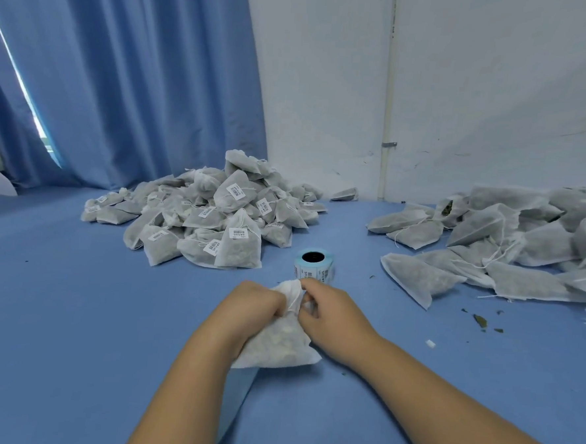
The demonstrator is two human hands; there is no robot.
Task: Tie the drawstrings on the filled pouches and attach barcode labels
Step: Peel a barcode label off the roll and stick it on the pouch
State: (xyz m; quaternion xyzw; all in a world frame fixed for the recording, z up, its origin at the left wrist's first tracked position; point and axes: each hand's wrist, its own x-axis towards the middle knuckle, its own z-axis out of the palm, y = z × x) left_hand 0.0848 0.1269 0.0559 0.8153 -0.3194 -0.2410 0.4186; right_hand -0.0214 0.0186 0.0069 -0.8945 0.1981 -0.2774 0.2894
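Note:
A filled white fabric pouch (277,348) stands on the blue table (73,311) in front of me. My left hand (248,308) grips its gathered neck from the left. My right hand (330,313) pinches the thin white drawstring (293,302) at the neck from the right. A roll of barcode labels (314,266) stands just behind my hands. A heap of tied, labelled pouches (213,213) lies at the back left. Unlabelled pouches (506,241) with loose strings are piled at the right.
Blue curtains (122,74) hang at the back left and a white wall (464,95) closes off the far side. Dry leaf crumbs (481,321) and a small white scrap (431,343) lie on the table at the right.

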